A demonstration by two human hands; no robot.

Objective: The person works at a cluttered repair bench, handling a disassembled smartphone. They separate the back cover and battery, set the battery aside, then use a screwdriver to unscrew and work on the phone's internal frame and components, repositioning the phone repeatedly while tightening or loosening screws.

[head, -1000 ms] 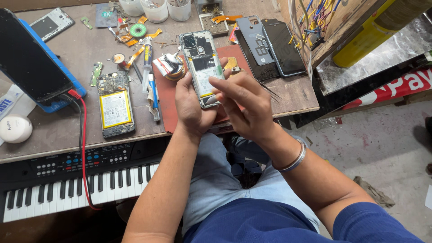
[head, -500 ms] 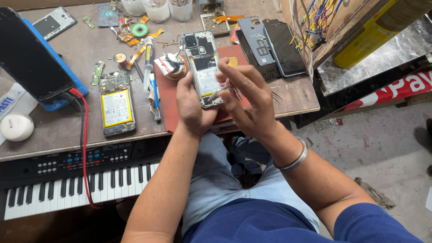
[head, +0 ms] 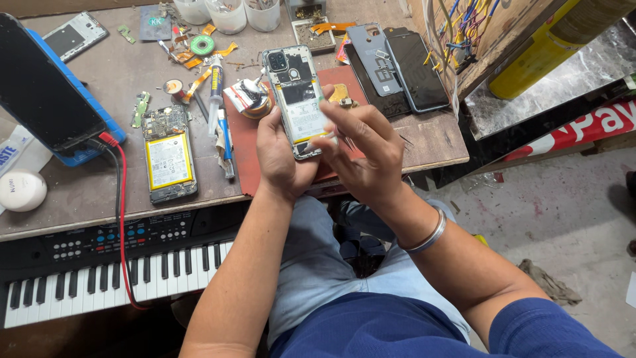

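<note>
An opened phone with its back cover off, showing a white battery and camera module, is held upright-tilted over a red work mat. My left hand grips it from below and the left side. My right hand comes in from the right, thumb and fingertips pinching the phone's lower right edge beside the battery. Whether something small is held between those fingers is hidden. A metal bangle sits on my right wrist.
On the wooden bench lie a second opened phone with a yellow-edged battery, a dark phone on a blue stand with a red cable, blue-handled tools, a green tape roll and back covers. A keyboard sits below the bench.
My right hand has slid up and left along the phone, from beside its lower end to its right edge. The phone is tilted slightly more upright in my left hand.
</note>
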